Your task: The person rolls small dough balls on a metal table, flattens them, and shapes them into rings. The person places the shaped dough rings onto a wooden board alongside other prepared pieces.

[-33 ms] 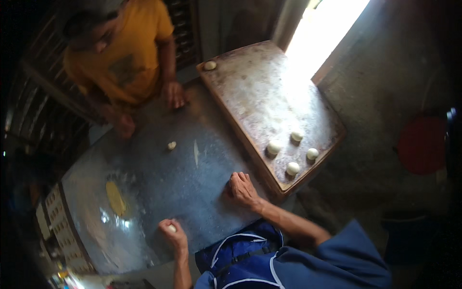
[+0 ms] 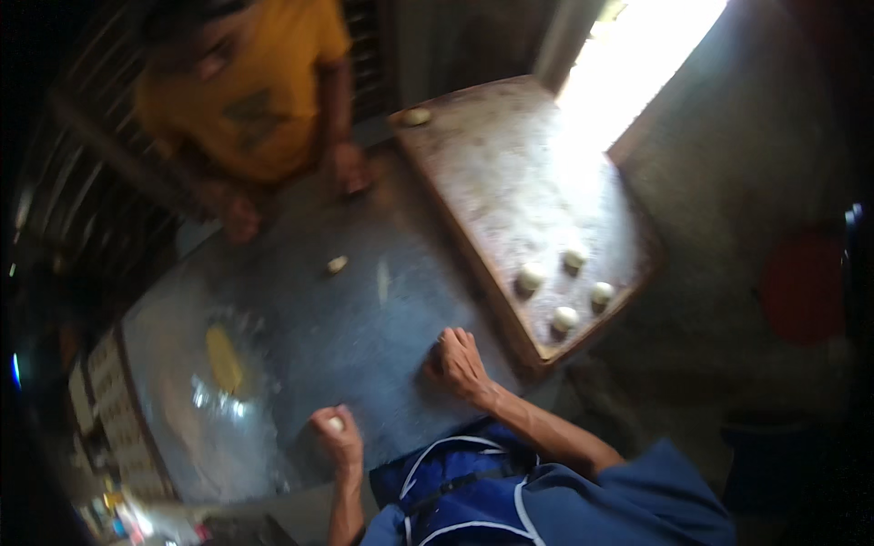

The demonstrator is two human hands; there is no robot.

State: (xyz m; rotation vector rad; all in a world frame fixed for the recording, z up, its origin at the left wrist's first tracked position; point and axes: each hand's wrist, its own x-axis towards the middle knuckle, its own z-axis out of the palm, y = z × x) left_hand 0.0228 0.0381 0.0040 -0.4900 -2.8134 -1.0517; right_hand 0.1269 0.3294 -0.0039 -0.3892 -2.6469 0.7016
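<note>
My left hand (image 2: pixel 340 435) is closed round a pale dough ball (image 2: pixel 335 423), low over the near part of the dark, smooth worktop (image 2: pixel 337 328). My right hand (image 2: pixel 462 364) rests curled on the worktop beside a flour-dusted wooden board (image 2: pixel 482 164); whatever is under its fingers is hidden. Several round dough balls (image 2: pixel 564 318) sit near that board's closest corner, and one more (image 2: pixel 416 116) at its far corner. A small dough lump (image 2: pixel 337 265) lies mid-worktop. A yellow oily patch (image 2: pixel 225 362) shows at the left.
A co-worker (image 2: pixel 246 109) in a yellow shirt stands across the worktop, hands at its far edge. A bright doorway (image 2: pixel 637 55) is at the back right. A red round object (image 2: pixel 801 287) and a dark blue bucket (image 2: pixel 765 469) stand on the floor to the right.
The whole view has shifted slightly and is more blurred. Both my hands keep their closed shapes, with no clear movement over the worktop.
</note>
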